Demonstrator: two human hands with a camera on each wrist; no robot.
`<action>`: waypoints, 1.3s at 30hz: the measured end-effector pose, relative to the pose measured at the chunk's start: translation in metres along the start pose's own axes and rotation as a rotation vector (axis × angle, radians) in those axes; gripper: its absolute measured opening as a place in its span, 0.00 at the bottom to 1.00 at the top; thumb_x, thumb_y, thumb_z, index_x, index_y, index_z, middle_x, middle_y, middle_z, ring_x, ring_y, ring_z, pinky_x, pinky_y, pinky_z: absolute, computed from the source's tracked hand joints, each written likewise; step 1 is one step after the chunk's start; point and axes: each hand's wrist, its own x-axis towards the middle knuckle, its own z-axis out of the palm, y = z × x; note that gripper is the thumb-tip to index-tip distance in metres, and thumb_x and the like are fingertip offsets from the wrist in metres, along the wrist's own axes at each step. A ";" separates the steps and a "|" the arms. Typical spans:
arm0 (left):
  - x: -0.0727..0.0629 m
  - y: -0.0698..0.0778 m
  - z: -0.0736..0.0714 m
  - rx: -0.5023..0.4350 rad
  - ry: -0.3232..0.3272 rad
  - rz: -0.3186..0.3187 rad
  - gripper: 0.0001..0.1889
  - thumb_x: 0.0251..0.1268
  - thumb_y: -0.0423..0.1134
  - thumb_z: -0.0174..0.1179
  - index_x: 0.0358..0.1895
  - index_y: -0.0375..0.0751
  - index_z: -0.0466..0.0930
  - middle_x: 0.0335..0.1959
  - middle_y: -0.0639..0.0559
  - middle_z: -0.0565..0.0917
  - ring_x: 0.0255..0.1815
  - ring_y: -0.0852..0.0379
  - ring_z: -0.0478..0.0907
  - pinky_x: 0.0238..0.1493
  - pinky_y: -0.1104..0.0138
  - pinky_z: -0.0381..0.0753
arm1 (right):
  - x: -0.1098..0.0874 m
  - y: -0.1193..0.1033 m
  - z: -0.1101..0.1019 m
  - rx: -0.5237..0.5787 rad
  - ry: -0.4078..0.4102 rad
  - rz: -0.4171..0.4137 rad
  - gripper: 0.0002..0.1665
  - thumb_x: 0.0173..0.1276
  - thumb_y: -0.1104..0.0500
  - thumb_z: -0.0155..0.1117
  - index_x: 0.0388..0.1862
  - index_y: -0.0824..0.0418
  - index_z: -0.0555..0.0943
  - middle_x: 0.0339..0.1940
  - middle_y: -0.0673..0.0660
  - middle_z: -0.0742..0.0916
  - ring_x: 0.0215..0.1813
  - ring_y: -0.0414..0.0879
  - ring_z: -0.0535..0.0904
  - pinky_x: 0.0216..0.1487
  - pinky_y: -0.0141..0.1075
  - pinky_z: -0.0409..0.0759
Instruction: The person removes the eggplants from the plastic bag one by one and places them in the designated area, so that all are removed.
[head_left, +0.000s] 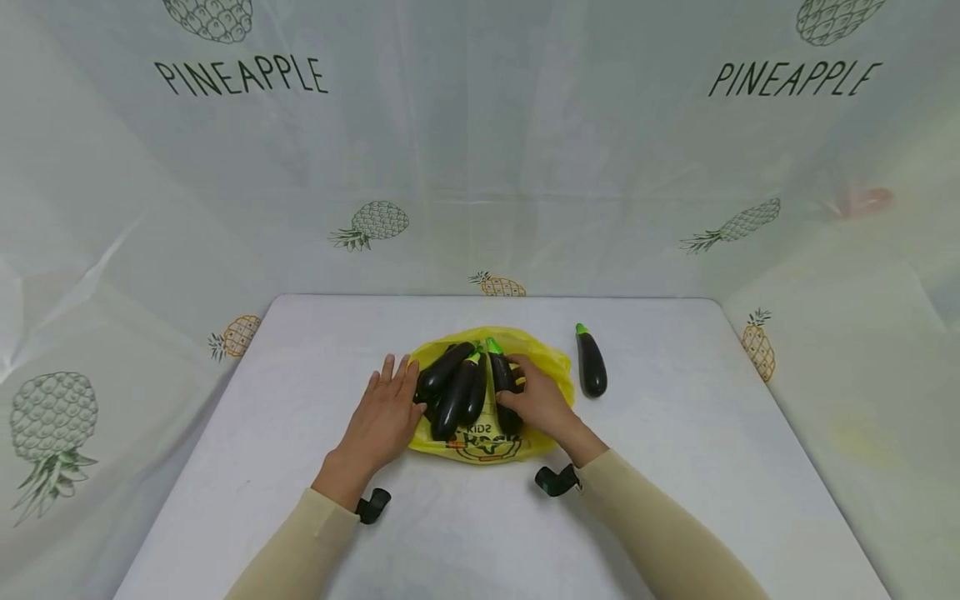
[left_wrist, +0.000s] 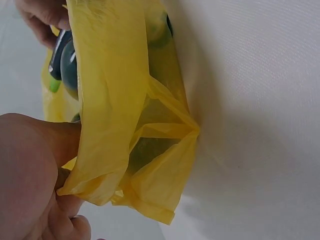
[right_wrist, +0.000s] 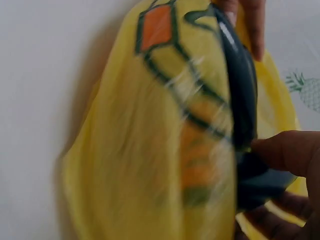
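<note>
A yellow plastic bag (head_left: 551,367) lies spread on the table, with several dark eggplants (head_left: 452,406) heaped in its left part. My left hand (head_left: 386,408) rests at the bag's left side, fingers straight and spread. In the left wrist view, its thumb reaches over the edge of the yellow bag (left_wrist: 110,100). My right hand (head_left: 538,400) grips a single eggplant (head_left: 500,371) with a bright green stem, slightly apart from the heap and over the bag. The right wrist view shows the thumb and fingers around this dark eggplant (right_wrist: 262,187); the bag's printed side hides part of it.
Another eggplant (head_left: 592,367) lies on the white table (head_left: 675,400), to the right of the bag, stem pointing away. A pale curtain (head_left: 480,150) with pineapple prints hangs behind the table and at both sides.
</note>
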 end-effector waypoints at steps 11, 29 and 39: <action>0.000 -0.001 -0.002 0.001 0.000 0.002 0.38 0.82 0.45 0.59 0.83 0.30 0.55 0.83 0.33 0.59 0.87 0.34 0.48 0.84 0.40 0.54 | -0.003 0.014 -0.009 0.079 0.060 -0.076 0.43 0.71 0.54 0.73 0.82 0.48 0.67 0.68 0.65 0.83 0.61 0.62 0.87 0.57 0.54 0.89; 0.002 -0.003 -0.001 -0.001 -0.005 -0.008 0.38 0.81 0.45 0.59 0.83 0.30 0.55 0.84 0.34 0.59 0.87 0.34 0.47 0.84 0.40 0.53 | -0.006 0.011 -0.022 0.112 0.107 -0.076 0.41 0.71 0.54 0.73 0.81 0.46 0.70 0.70 0.62 0.83 0.65 0.63 0.85 0.59 0.56 0.87; 0.001 -0.003 0.000 0.009 0.005 -0.010 0.38 0.80 0.45 0.60 0.83 0.30 0.56 0.83 0.33 0.60 0.86 0.34 0.49 0.84 0.40 0.54 | -0.009 0.007 -0.035 0.108 0.135 -0.097 0.41 0.72 0.55 0.72 0.81 0.47 0.69 0.70 0.64 0.83 0.63 0.65 0.85 0.58 0.56 0.88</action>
